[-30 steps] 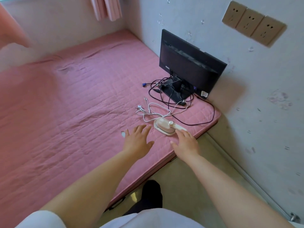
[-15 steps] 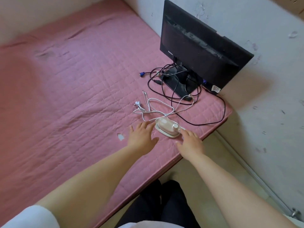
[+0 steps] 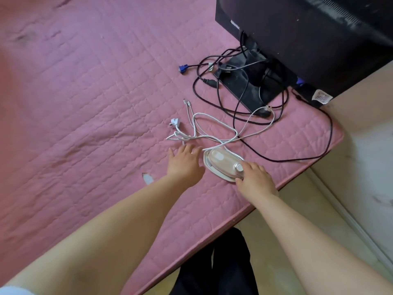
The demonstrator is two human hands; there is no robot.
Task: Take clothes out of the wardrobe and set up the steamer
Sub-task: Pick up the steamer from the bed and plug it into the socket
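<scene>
steamer [image 3: 223, 165] lies flat on the mattress [image 3: 85, 124] near its edge, white cord [image 3: 212, 128] tangled behind. right hand [image 3: 255, 179] rests on its near end, fingers relaxed, no grasp yet. left hand [image 3: 185, 165] spread flat just beside, probably to steady the pickup.
</scene>
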